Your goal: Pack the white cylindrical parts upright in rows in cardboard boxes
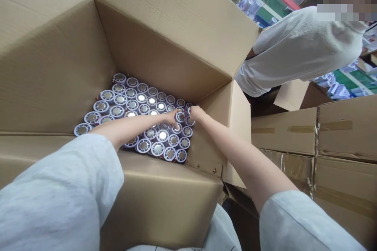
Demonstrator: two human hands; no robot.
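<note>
Packed cylinders: white-rimmed cylinders stand on end in close rows on the floor of an open carton; pulling or pushing 1 could tip or scrape its neighbours, since little gap shows between them
Wire-like strands: thin reddish strands show at the edge of the rows; they could snag or get pinched if a cylinder is shifted sideways
Carton corner: the hands work close to the right-hand wall, so knuckles or a rim could rub on the cardboard for want of room
Left hand: reaches in low over the rows, forearm slanting above the cylinder tops, thumb and fingers spread at the side of 1 cylinder near the far right; whether they press on it I cannot tell
Right hand: comes in over the right flap, wrist bent, fingers curled down at a cylinder by the wall; their tips are hidden, so the grip cannot be told
Gap between hands: narrow, the 2 hands near each other, so fingers could get in each other's way
</note>
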